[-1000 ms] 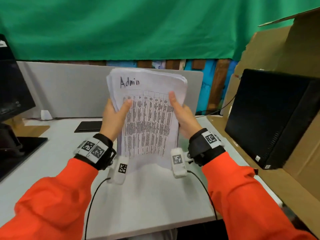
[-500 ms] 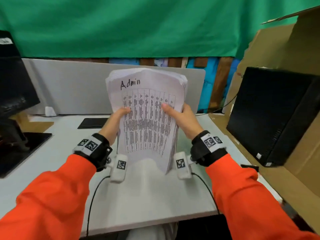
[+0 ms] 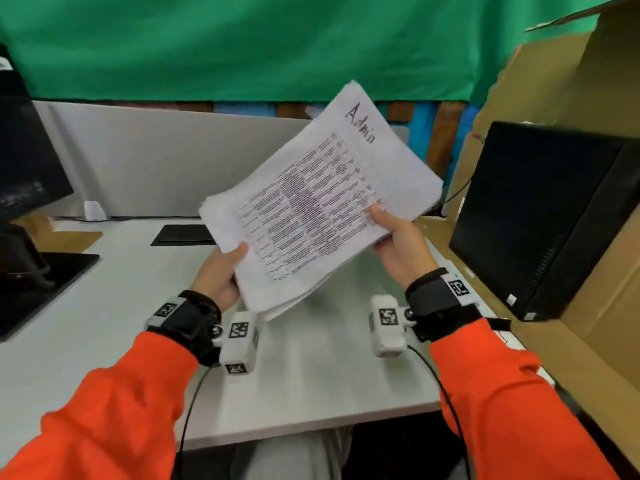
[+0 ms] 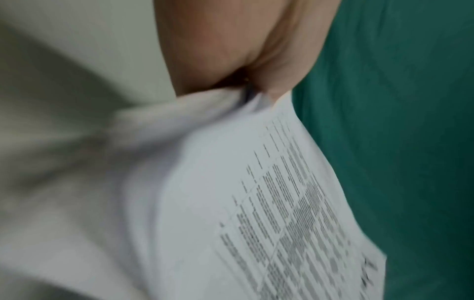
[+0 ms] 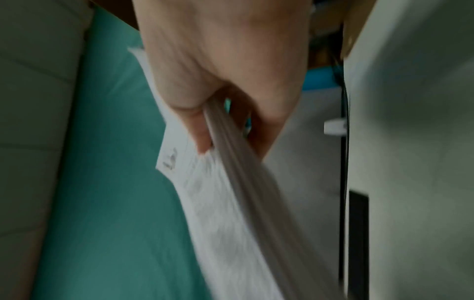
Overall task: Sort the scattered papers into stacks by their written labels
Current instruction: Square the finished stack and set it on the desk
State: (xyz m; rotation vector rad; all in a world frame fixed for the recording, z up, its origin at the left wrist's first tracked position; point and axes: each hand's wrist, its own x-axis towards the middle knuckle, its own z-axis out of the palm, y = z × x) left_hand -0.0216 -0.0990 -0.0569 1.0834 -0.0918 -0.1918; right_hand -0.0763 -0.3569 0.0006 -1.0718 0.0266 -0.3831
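Observation:
A thick stack of white papers (image 3: 322, 199) hangs in the air above the desk, turned so its handwritten "Admin" label points up and to the right. The top sheet carries a printed table. My left hand (image 3: 221, 275) grips the stack's lower left edge, thumb on top. My right hand (image 3: 398, 237) grips the right edge, thumb on the printed face. In the left wrist view the stack (image 4: 231, 203) runs out from my left hand (image 4: 243, 60). In the right wrist view my right hand (image 5: 218, 91) clamps the stack (image 5: 243, 203) edge-on.
The white desk (image 3: 311, 375) lies under the papers. A black computer case (image 3: 540, 216) stands inside a cardboard box (image 3: 588, 98) at the right. A monitor and its base (image 3: 31, 271) sit at the left. A black flat item (image 3: 183, 234) lies by the grey partition.
The stack has swung from upright to tilted clockwise, its label now at the upper right. My right hand slid to the right edge and my left hand dropped to the lower left corner.

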